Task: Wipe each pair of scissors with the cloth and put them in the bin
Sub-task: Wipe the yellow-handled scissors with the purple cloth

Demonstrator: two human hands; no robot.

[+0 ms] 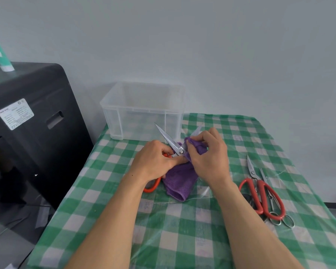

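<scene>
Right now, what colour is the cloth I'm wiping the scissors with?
The cloth is purple, seen best in the head view.

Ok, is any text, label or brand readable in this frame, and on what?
White label on the black machine: printed lines, too small to read.
Faint print on the checked tablecloth: blurred, unreadable.
Green-and-white tube: no legible words.

Three pairs of scissors showed: an orange-handled pair (167, 138), a red-handled pair (252, 171), a small steel pair (271, 199). One purple cloth (179, 177) and one clear bin (144, 113) were there.
</scene>
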